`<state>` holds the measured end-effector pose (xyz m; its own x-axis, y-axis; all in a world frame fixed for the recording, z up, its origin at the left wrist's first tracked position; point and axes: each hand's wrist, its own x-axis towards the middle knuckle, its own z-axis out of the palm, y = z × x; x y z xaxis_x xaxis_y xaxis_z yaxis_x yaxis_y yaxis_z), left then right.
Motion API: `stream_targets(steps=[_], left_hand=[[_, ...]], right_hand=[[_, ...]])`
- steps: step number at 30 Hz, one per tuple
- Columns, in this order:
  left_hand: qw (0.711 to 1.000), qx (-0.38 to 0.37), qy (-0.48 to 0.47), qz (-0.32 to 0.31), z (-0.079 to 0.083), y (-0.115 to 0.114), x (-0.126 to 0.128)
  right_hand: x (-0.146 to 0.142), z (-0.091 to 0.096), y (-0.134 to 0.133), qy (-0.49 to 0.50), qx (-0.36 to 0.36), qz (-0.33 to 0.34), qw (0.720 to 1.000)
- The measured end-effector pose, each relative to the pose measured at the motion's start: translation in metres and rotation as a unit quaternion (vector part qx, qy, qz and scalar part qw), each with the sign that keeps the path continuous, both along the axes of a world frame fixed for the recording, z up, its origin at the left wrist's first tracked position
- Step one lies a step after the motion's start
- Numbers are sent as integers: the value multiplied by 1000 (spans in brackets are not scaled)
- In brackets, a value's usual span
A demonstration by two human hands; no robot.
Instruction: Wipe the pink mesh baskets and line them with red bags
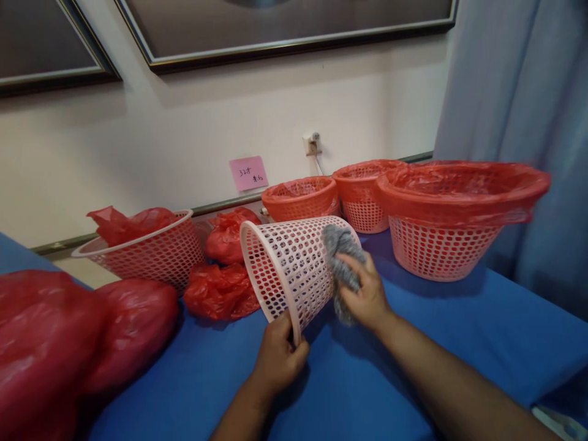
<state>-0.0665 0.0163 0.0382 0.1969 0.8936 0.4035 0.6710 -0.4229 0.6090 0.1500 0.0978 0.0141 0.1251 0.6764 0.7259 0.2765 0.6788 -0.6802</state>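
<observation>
A white perforated plastic basket (pixel 298 257) lies tilted on its side above the blue table, its open mouth facing left toward me. My left hand (pixel 280 355) is closed around the lower part of its rim. Against the basket's outer wall near the base, my right hand (pixel 365 291) presses a crumpled grey cloth (pixel 342 251), fingers bent around it. Part of the cloth hangs below the hand. Just left of the basket, a crumpled red plastic bag (pixel 223 291) rests on the table.
Three baskets lined with red bags stand behind and right: a large one (pixel 445 245), a middle one (pixel 367 205) and a partly hidden one (pixel 298 196). Another basket (pixel 151 251) leans at left beside filled red bags (pixel 133 324). A pink note (pixel 248 173) and a socket (pixel 313 146) are on the wall.
</observation>
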Motion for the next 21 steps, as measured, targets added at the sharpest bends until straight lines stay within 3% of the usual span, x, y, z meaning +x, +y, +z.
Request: stream_targets(steps=[3, 6, 8, 10, 12, 14, 15, 17, 19, 21], left_hand=[[999, -22, -18, -34, -4, 2, -2], [999, -21, -27, -36, -6, 4, -4], [999, -20, -28, -24, -6, 5, -6], [999, -28, -29, -26, -4, 6, -7], [999, -34, -24, -35, -3, 7, -8], [999, -38, -6, -39, -3, 8, -8], [999, -41, 8, -36, -3, 9, -8], [998, -52, 43, -19, -3, 10, -9], [995, -70, 73, -6, -2, 10, -9], [994, -81, 74, -2, 1, 9, -10]], right_hand=[[-23, 3, -44, -94, 166, 157, 969], [-28, 2, -49, -106, 181, 157, 965], [-18, -2, -26, -81, 103, 71, 989], [-1, -7, 8, -26, -26, -50, 998], [16, -11, 39, 48, -154, -138, 977], [25, -12, 52, 86, -212, -165, 959], [25, -11, 51, 88, -203, -163, 962], [17, -8, 34, 45, -114, -121, 985], [2, -3, 6, -42, 26, -24, 998], [-11, 1, -21, -119, 147, 81, 979]])
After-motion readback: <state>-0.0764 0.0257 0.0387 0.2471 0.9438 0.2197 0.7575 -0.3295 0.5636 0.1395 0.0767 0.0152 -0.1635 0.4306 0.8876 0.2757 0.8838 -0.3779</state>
